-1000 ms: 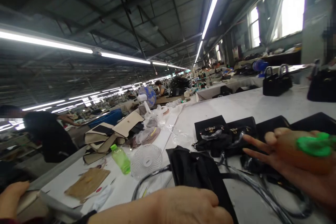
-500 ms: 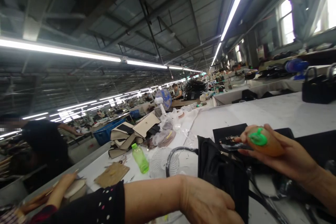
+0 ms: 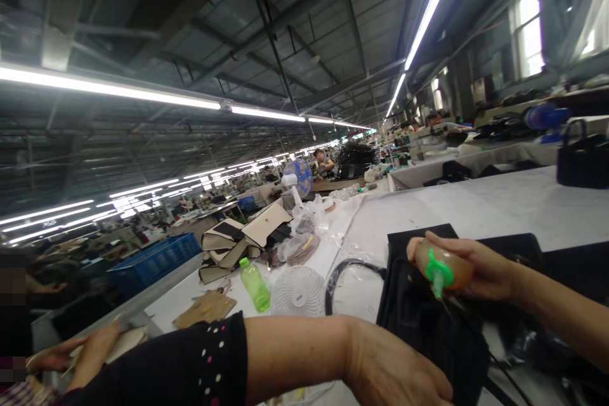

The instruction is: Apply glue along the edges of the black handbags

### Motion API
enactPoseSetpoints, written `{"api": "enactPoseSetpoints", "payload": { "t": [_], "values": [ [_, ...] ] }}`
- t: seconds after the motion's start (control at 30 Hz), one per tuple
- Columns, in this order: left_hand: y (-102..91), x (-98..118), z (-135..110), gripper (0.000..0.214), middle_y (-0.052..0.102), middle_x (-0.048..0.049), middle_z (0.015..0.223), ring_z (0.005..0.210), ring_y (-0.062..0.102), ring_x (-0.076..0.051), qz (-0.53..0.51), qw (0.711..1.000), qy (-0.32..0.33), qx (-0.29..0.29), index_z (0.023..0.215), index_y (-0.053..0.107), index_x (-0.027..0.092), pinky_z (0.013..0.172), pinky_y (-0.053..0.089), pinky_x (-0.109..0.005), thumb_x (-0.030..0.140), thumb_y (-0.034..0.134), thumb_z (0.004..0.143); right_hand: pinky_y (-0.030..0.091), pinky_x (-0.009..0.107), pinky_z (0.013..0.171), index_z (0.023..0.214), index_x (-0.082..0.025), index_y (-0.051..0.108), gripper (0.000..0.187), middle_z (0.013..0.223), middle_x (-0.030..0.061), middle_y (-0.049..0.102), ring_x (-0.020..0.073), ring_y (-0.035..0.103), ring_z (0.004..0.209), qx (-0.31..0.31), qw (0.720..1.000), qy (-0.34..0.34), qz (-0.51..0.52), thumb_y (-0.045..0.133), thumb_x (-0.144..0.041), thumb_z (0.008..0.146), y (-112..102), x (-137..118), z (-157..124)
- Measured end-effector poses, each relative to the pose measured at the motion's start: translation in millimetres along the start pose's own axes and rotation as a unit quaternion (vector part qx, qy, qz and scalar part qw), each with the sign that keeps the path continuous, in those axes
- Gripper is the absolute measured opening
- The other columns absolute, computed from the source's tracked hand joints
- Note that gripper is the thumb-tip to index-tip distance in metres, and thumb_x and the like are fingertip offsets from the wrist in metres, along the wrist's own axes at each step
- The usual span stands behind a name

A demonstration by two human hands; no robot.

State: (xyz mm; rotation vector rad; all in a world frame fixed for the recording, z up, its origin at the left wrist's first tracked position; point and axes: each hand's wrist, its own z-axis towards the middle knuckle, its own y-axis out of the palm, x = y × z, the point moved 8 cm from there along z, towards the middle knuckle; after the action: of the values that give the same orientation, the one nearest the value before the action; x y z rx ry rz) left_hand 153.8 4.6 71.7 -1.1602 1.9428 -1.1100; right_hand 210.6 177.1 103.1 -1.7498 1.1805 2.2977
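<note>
My right hand [image 3: 480, 266] is wrapped round a squeeze glue bottle [image 3: 450, 263], amber with a green nozzle. The nozzle points down over a black bag [image 3: 428, 323] lying on the white table. My left hand [image 3: 397, 361] comes in from the left, below a black dotted sleeve, and grips the bag's near side with bent fingers. Its fingertips are partly cut off by the picture's lower edge. A black looped handle [image 3: 330, 282] in clear wrap extends left from the bag.
Left of the bag are a small white fan [image 3: 299, 292], a green bottle [image 3: 255, 285], a brown board [image 3: 204, 309] and stacked cream pieces [image 3: 266, 225]. A co-worker's hands [image 3: 98, 349] are at lower left. A black handbag [image 3: 583, 162] stands at far right.
The glue bottle has swung left and tilted nozzle-down over the bag. My left hand and the bag have shifted slightly right in view. A person at left has moved further out of view.
</note>
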Motion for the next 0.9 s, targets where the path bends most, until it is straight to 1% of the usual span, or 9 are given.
{"api": "enactPoseSetpoints", "payload": {
  "t": [0.1,0.23,0.37,0.5,0.6,0.7,0.77,0.87,0.9],
  "values": [
    [-8.4,-2,-7,0.037,0.071,-0.0017,0.090,0.092,0.064,-0.014,0.033,0.999,-0.039,0.014,0.050,0.065,0.031,0.066,0.045,-0.034,0.015,0.059,0.083,0.059,0.026,0.059,0.094,-0.010,0.073,0.030,0.083,0.0103,0.070,0.0193,0.068,0.068,0.042,0.998,-0.036,0.029,0.076,-0.039,0.086,3,6,1],
    [-20.2,-6,-37,0.035,0.074,0.0036,0.100,0.105,0.062,-0.014,0.111,0.983,-0.139,0.049,0.065,0.072,0.032,0.083,0.048,-0.035,0.016,0.054,0.091,0.060,0.026,0.060,0.092,-0.012,0.075,0.023,0.081,0.0079,0.073,0.0187,0.068,0.066,0.142,0.982,-0.090,0.085,0.079,-0.033,0.083,-10,10,-5],
    [-26.0,-23,-77,0.034,0.063,0.0048,0.131,0.125,0.048,-0.019,0.165,0.924,-0.330,0.101,0.075,0.071,0.028,0.102,0.037,-0.041,0.020,0.047,0.098,0.061,0.029,0.056,0.087,-0.015,0.075,0.016,0.079,0.0077,0.076,0.0201,0.069,0.062,0.251,0.946,-0.139,0.152,0.072,-0.030,0.087,-31,15,-17],
    [-13.4,-45,-107,0.021,0.052,-0.0029,0.142,0.124,0.045,-0.028,0.069,0.831,-0.538,0.122,0.093,0.073,0.028,0.095,0.041,-0.046,0.031,0.053,0.098,0.061,0.033,0.052,0.087,-0.016,0.075,0.016,0.077,0.0071,0.075,0.0207,0.069,0.059,0.323,0.906,-0.177,0.209,0.062,-0.025,0.092,-35,27,-21],
    [7.1,-59,-123,0.024,0.052,-0.0100,0.131,0.116,0.050,-0.031,-0.107,0.749,-0.640,0.136,0.104,0.075,0.028,0.091,0.049,-0.044,0.025,0.069,0.080,0.064,0.046,0.058,0.088,-0.015,0.074,0.020,0.079,0.0076,0.076,0.0242,0.070,0.063,0.362,0.878,-0.194,0.246,0.057,-0.024,0.094,-30,42,-21],
    [17.6,-68,-131,0.045,0.045,-0.0117,0.140,0.122,0.050,-0.030,-0.265,0.673,-0.659,0.207,0.110,0.073,0.021,0.103,0.048,-0.042,0.010,0.067,0.067,0.064,0.043,0.060,0.089,-0.016,0.074,0.020,0.082,0.0063,0.077,0.0229,0.070,0.067,0.392,0.849,-0.222,0.277,0.057,-0.025,0.094,-26,57,-22],
    [21.3,-71,-135,0.043,0.042,-0.0112,0.145,0.129,0.048,-0.029,-0.354,0.604,-0.662,0.269,0.107,0.071,0.018,0.112,0.042,-0.041,0.009,0.062,0.066,0.063,0.035,0.059,0.088,-0.018,0.074,0.018,0.081,0.0039,0.077,0.0204,0.070,0.067,0.403,0.834,-0.237,0.294,0.059,-0.026,0.093,-23,67,-21],
    [24.9,-71,-137,0.027,0.047,-0.0107,0.141,0.130,0.047,-0.029,-0.418,0.494,-0.674,0.357,0.098,0.067,0.017,0.114,0.039,-0.040,0.027,0.065,0.073,0.061,0.027,0.058,0.087,-0.019,0.075,0.016,0.082,0.0012,0.077,0.0168,0.070,0.067,0.406,0.821,-0.253,0.311,0.062,-0.028,0.092,-18,79,-18],
    [26.3,-70,-136,0.037,0.048,-0.0117,0.138,0.129,0.047,-0.031,-0.414,0.470,-0.686,0.371,0.103,0.065,0.017,0.112,0.041,-0.042,0.039,0.070,0.073,0.060,0.026,0.059,0.087,-0.020,0.075,0.015,0.084,0.0012,0.077,0.0165,0.070,0.069,0.402,0.820,-0.257,0.314,0.064,-0.029,0.091,-15,81,-17]
  ]
}}
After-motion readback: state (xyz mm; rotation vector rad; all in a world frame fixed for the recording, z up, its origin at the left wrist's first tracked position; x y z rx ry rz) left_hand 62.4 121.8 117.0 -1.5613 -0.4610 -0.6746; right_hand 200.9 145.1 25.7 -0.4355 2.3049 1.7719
